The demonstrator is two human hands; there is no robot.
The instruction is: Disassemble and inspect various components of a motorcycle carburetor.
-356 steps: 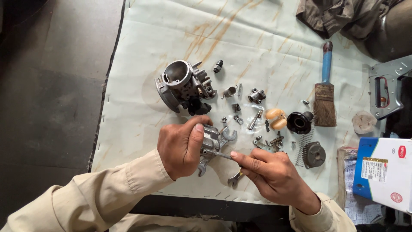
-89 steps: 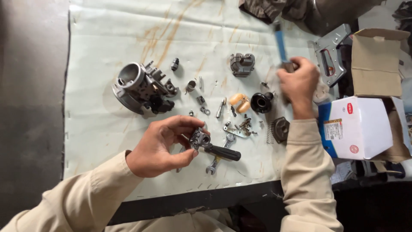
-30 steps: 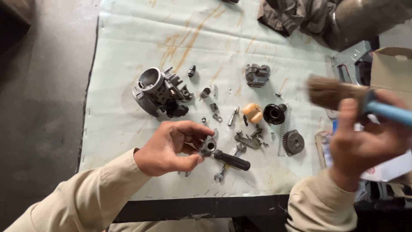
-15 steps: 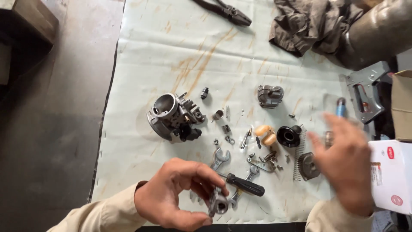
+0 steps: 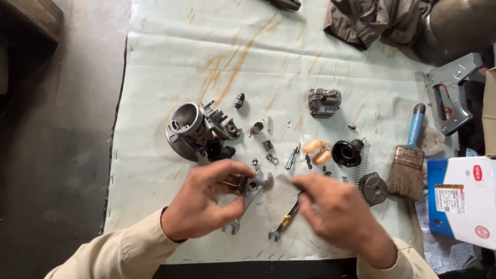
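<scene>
My left hand [image 5: 206,204] pinches a small grey metal part [image 5: 253,184] between thumb and fingers, just above a pale stained sheet [image 5: 170,57]. My right hand [image 5: 336,212] is blurred, with curled fingers close to the right of that part; whether it holds anything cannot be made out. A grey carburetor body [image 5: 199,132] lies just beyond the left hand. Two small wrenches [image 5: 281,227] lie on the sheet between and below the hands.
Small parts are spread beyond the hands: a metal cover [image 5: 324,101], tan floats [image 5: 318,151], a black cap [image 5: 346,153], a round metal disc [image 5: 373,187]. A blue-handled brush [image 5: 408,165], a blue and white box [image 5: 457,201] and a grey metal tool [image 5: 449,93] lie at right.
My right hand has let go of the brush, which now lies at the right, and has come back next to the small part. The left hand has kept hold of that part.
</scene>
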